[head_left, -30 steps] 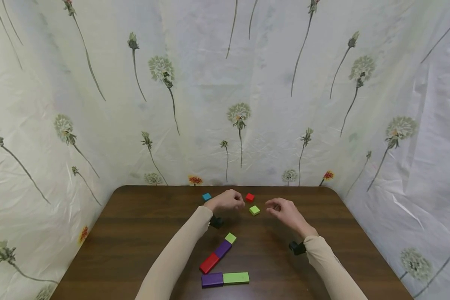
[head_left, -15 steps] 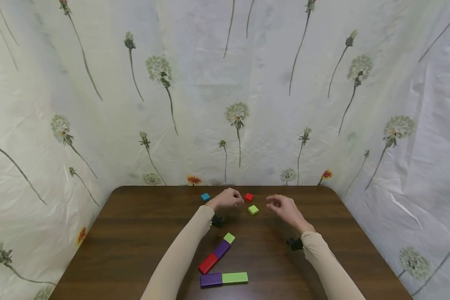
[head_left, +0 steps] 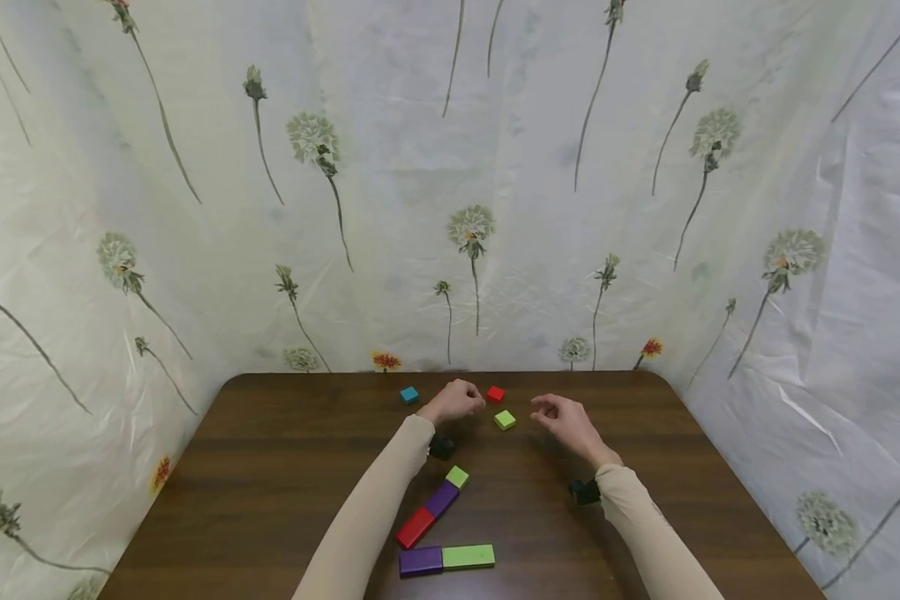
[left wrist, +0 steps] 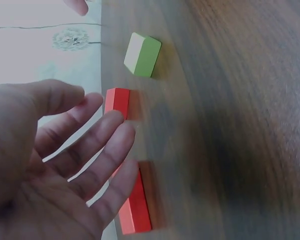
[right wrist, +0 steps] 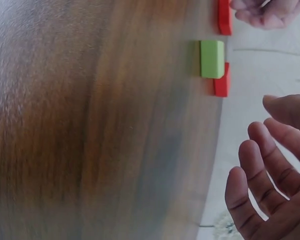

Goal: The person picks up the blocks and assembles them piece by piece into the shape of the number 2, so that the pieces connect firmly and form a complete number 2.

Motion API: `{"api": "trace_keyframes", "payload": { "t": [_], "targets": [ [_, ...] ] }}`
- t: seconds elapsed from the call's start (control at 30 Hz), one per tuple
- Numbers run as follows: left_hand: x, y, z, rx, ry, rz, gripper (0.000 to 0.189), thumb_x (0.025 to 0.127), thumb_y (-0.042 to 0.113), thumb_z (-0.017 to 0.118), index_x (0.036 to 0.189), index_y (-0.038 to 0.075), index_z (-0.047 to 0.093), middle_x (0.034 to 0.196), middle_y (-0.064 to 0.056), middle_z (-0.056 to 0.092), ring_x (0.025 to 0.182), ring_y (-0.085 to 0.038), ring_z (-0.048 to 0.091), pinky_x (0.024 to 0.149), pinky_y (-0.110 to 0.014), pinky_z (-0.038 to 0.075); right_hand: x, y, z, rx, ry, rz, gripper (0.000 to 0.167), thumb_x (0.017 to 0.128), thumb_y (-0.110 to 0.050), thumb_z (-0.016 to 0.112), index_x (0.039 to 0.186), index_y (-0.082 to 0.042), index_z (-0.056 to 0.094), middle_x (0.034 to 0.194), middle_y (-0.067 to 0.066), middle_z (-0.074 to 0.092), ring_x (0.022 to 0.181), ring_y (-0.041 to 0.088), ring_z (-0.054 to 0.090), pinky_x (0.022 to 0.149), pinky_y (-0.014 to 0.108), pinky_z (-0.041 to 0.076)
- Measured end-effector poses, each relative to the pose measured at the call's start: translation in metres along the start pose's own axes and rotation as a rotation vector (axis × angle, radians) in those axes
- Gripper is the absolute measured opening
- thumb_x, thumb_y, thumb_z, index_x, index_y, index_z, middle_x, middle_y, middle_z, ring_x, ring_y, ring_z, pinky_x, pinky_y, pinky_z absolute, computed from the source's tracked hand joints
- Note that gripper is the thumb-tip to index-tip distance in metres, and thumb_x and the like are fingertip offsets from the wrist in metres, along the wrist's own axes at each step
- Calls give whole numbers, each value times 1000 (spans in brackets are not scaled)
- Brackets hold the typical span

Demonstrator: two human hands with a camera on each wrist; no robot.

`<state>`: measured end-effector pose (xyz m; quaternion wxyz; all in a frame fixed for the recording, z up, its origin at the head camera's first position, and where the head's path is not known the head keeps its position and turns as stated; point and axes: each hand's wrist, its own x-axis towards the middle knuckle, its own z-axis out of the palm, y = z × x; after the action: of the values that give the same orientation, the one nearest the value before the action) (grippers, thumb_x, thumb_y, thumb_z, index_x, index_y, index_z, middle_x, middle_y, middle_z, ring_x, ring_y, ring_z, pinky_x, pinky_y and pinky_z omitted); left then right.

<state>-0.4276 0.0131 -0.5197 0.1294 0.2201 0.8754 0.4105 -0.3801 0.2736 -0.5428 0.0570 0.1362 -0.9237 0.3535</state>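
My left hand (head_left: pixel 457 401) hovers over the far middle of the brown table (head_left: pixel 285 467), fingers loosely bent and holding nothing. In the left wrist view its fingers (left wrist: pixel 97 150) spread above a long red block (left wrist: pixel 136 210), which it mostly hides from the head view. A red cube (head_left: pixel 495 393) lies just right of that hand, and a green cube (head_left: pixel 505 419) sits in front of the red cube. My right hand (head_left: pixel 561 416) floats right of the green cube, fingers relaxed and empty. The right wrist view shows the green cube (right wrist: pixel 212 59) and red cube (right wrist: pixel 221 86) beyond its fingers (right wrist: pixel 270 170).
A blue cube (head_left: pixel 408 394) lies left of my left hand. Nearer me, a small green block (head_left: pixel 457 477), a purple block (head_left: pixel 442 498) and a red block (head_left: pixel 417 527) form a slanted row. A purple block (head_left: pixel 421 561) and green block (head_left: pixel 468 556) lie end to end. Flowered sheeting (head_left: pixel 450 208) walls the table.
Both hands stay almost where they were. The right hand has drifted slightly left, toward the green cube. No block has moved.
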Motion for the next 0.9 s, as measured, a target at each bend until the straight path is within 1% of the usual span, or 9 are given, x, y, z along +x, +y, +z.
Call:
{"api": "trace_keyframes", "payload": {
  "t": [0.13, 0.2, 0.27, 0.43, 0.53, 0.7, 0.8, 0.9],
  "targets": [
    [1, 0, 4, 1, 34, -1, 23, 95, 15, 57, 105, -2, 68, 103, -14, 69, 78, -12, 56, 67, -25, 43, 2, 4, 6, 1, -3, 4, 31, 92, -19, 66, 119, -3, 65, 93, 3, 68, 81, 15, 61, 67, 30, 49],
    [2, 0, 6, 13, 42, 7, 23, 94, 13, 56, 107, -2, 68, 106, -14, 69, 78, -12, 53, 68, -25, 43, 3, 5, 9, 7, -9, 12, 31, 92, -19, 66, 119, -4, 65, 93, 1, 68, 81, 14, 61, 68, 30, 49],
    [3, 0, 8, 33, 43, 14, 25, 94, 13, 56, 110, -2, 69, 110, -13, 69, 81, -13, 55, 70, -26, 45, 3, 6, 11, 4, -13, 21, 31, 92, -19, 67, 119, -4, 65, 93, 1, 69, 81, 14, 61, 68, 31, 49],
    [4, 3, 11, 90, 29, 22, 27, 95, 15, 57, 114, 0, 70, 116, -10, 70, 98, -17, 62, 80, -29, 50, 5, 6, 16, -14, -18, 34, 32, 91, -20, 67, 118, -4, 66, 92, 1, 69, 81, 14, 62, 68, 31, 50],
    [5, 4, 14, 95, 24, 12, 27, 95, 15, 58, 114, 3, 71, 117, -10, 69, 104, -18, 62, 83, -30, 50, 7, 6, 19, -6, -28, 42, 30, 91, -20, 67, 118, -4, 67, 94, 3, 70, 82, 15, 63, 68, 32, 50],
    [8, 3, 21, 93, -10, 1, 27, 96, 15, 57, 117, 5, 70, 120, -9, 68, 93, -17, 60, 77, -29, 48, 12, 6, 26, -6, -44, 42, 27, 92, -19, 66, 114, -4, 69, 99, 8, 71, 86, 19, 65, 71, 35, 52],
    [9, 3, 24, 128, -33, 3, 29, 96, 16, 57, 120, 6, 68, 122, -8, 67, 95, -14, 59, 78, -28, 48, 13, 7, 30, -24, -54, 43, 27, 91, -20, 67, 113, -4, 70, 101, 9, 72, 88, 21, 66, 74, 37, 53],
    [9, 4, 26, 153, -52, 1, 29, 97, 16, 56, 122, 6, 67, 125, -8, 66, 97, -13, 59, 80, -27, 48, 14, 8, 34, -31, -67, 69, 27, 91, -22, 67, 113, -7, 70, 106, 8, 71, 94, 21, 66, 77, 39, 52]
  ]
}}
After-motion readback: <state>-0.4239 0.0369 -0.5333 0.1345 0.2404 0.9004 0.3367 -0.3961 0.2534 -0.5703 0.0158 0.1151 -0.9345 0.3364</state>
